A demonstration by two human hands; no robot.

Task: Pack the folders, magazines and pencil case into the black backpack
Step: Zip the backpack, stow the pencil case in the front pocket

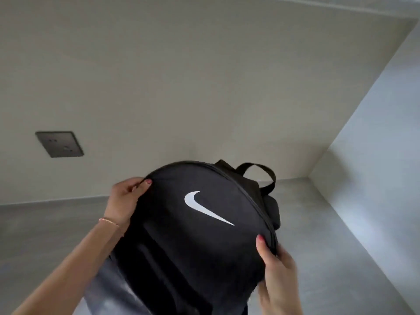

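Note:
The black backpack [193, 242], with a white swoosh logo on its front, lies in the lower middle of the head view on a grey surface. Its carry loop [261, 171] sticks up at the far end. My left hand [125, 198] grips the upper left edge of the bag near the zip seam. Gripping the lower right edge along the zip is my right hand [277, 276]. The zip looks closed from here. No folders, magazines or pencil case are in view.
A grey tabletop [318, 223] runs back to a beige wall. A dark wall socket plate [59, 144] sits on the wall at the left. A pale side wall [375, 155] closes the corner on the right.

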